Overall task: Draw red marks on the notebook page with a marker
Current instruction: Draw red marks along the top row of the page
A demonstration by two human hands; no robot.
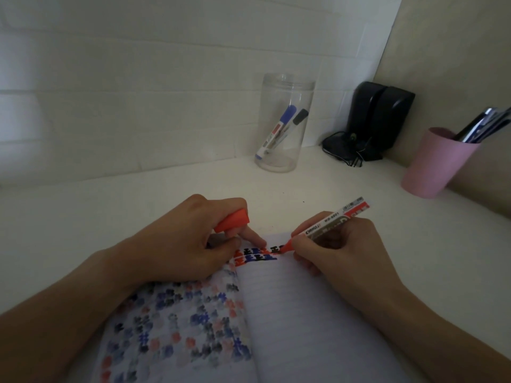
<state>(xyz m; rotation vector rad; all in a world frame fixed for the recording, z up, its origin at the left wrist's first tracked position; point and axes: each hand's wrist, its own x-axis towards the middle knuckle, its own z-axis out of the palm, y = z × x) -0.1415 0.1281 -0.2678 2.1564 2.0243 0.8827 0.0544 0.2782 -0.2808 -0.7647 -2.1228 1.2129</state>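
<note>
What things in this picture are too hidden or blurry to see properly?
Head view, the only one:
- The marker tip's contact with the notebook: too small to tell.
- Notebook's bottom: cut off by the frame edge.
- Page area under the left hand: covered.
- Pens in the pink cup: blurred, cut by the right edge.
- Label text on the markers in the clear jar: too small.

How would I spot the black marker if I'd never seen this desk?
Find the clear plastic jar standing at the back of the white desk, left of the black speakers. Two markers lean inside it; the black marker is the right one, dark-capped, beside the blue-capped marker.
</note>
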